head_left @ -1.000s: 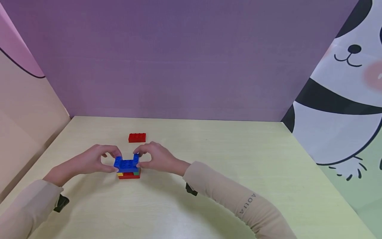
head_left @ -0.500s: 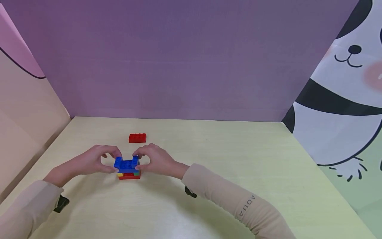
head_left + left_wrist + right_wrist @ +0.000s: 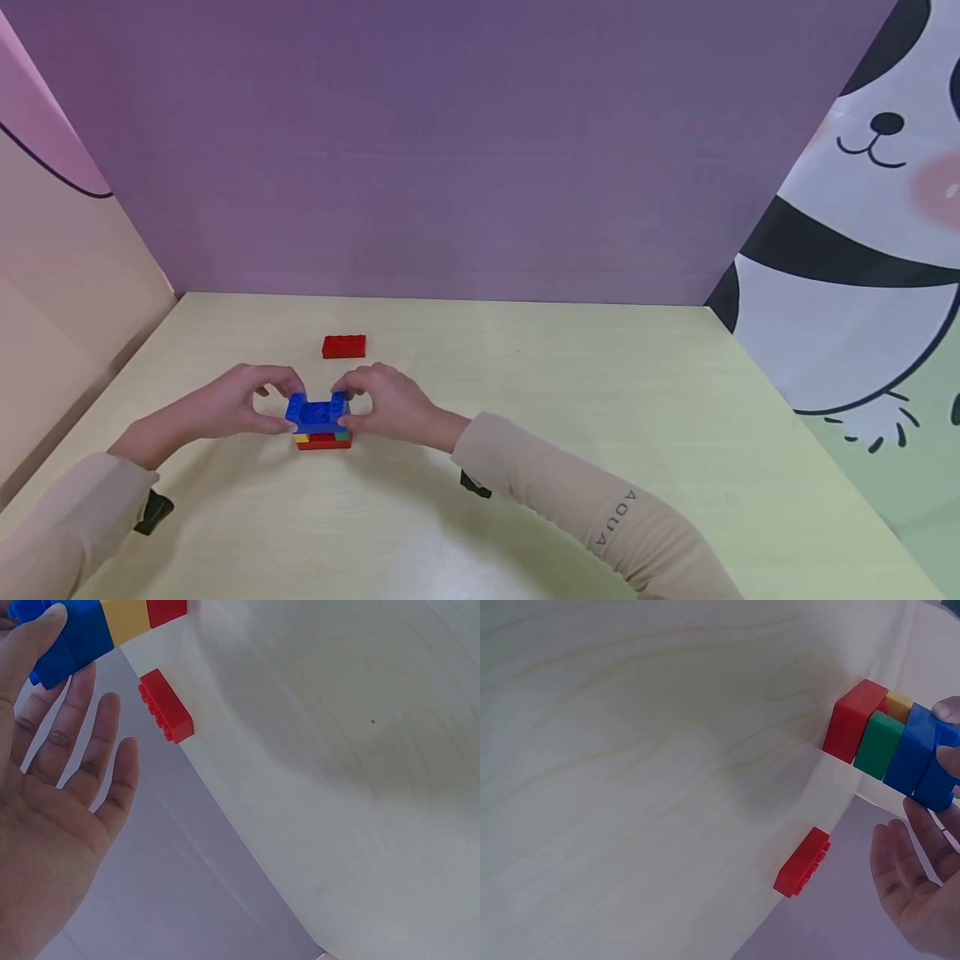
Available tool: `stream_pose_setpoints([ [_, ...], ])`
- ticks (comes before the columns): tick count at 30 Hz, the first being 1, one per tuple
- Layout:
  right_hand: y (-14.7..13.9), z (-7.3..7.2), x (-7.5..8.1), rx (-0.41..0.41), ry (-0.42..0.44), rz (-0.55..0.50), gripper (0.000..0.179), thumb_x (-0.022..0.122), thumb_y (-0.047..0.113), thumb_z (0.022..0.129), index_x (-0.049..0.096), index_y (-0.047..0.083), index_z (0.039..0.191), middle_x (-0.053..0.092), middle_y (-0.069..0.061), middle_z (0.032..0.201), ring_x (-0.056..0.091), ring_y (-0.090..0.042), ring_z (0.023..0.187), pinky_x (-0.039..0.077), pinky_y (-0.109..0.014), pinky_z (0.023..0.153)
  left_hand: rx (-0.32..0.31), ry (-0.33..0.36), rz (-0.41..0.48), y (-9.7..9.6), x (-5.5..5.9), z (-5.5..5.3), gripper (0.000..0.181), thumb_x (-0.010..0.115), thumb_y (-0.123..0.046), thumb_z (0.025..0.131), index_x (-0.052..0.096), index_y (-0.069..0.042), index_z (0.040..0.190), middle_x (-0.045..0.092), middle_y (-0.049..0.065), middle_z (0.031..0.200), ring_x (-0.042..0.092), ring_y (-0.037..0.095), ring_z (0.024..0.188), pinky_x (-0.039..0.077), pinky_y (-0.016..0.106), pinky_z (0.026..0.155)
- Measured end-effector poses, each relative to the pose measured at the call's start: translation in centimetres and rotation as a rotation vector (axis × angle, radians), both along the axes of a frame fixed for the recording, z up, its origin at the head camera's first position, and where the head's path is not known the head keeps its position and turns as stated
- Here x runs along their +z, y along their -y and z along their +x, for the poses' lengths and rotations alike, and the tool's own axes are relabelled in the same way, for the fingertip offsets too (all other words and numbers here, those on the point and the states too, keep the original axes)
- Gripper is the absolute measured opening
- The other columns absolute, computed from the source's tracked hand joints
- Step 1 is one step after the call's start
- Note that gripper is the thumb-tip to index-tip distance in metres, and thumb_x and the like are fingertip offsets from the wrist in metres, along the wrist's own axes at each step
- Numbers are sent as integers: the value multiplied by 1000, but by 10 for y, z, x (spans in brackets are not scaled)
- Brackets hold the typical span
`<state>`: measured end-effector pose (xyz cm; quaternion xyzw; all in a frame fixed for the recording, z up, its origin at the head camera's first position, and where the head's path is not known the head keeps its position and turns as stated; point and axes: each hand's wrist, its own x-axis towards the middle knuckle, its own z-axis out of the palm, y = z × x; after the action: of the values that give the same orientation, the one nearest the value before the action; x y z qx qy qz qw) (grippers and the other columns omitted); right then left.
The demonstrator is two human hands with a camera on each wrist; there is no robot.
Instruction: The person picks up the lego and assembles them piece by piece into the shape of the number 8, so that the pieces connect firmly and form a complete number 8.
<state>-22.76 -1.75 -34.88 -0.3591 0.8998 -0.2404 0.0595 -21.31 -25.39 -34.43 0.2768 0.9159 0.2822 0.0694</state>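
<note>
A small stack of toy building bricks stands on the table, with a red brick [image 3: 324,445] at its base. Above that, a yellow brick [image 3: 301,438] sits at the left end and a green brick [image 3: 880,747] at the right. A wide blue brick [image 3: 318,414] bridges them, carrying a smaller blue brick at each end. My left hand [image 3: 240,402] pinches the left blue end between thumb and finger. On the right small blue brick [image 3: 934,780], my right hand [image 3: 399,405] has thumb in front and finger behind. Fingertips partly cover both ends.
A loose red brick [image 3: 344,347] lies behind the stack, beyond my hands. The pale wooden table [image 3: 570,417] meets a purple wall [image 3: 465,150] at its back edge. A panda picture [image 3: 847,333] covers the right wall.
My right hand has come down slightly, and the right small blue brick sits a little lower, level with the left one. My left hand has stayed in place.
</note>
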Motion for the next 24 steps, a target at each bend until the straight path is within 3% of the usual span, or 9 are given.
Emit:
stream_pose_setpoints([
  [10, 1, -1, -1, -22, 20, 0, 41, 72, 29, 78, 61, 19, 116, 65, 5, 102, 54, -6, 92, 43, -17, 74, -3, -6, 3, 1, -1, 0, 36, 77, -30, 71, 60, -16, 99, 63, -6, 93, 57, 19, 93, 48, 49, 78],
  [24, -1, -1, -4, -33, 54, -46, 41, 72, 29, 77, 62, 20, 116, 64, 7, 103, 56, -9, 94, 42, -15, 70, 1, 5, 9, 0, 0, 1, 34, 77, -30, 72, 60, -18, 99, 63, -6, 93, 57, 19, 94, 47, 50, 79],
])
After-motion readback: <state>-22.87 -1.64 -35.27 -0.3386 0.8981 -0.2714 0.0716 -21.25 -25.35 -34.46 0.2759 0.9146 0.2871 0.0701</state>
